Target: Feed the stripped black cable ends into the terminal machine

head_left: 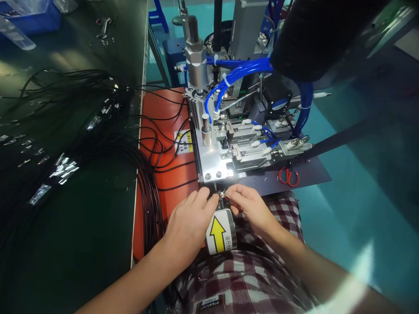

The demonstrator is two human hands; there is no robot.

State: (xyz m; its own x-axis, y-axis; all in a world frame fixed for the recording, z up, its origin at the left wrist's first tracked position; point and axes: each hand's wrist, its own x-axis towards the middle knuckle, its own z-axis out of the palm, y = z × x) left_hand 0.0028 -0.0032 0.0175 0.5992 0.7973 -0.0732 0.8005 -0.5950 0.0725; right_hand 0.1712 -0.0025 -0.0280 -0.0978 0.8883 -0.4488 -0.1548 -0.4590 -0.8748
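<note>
1. Yellow marked the arrow block (219, 231); just beyond it lay the wire ends (223, 195).
2. Right of the block, the right hand (252, 206) had its fingers closed in a pinch on the wire ends.
3. Left of it, the left hand (190, 222) had bent fingers; their grip could not be told.
4. A light pinch near the tips, strands kept straight, probably suited such fine work.
</note>
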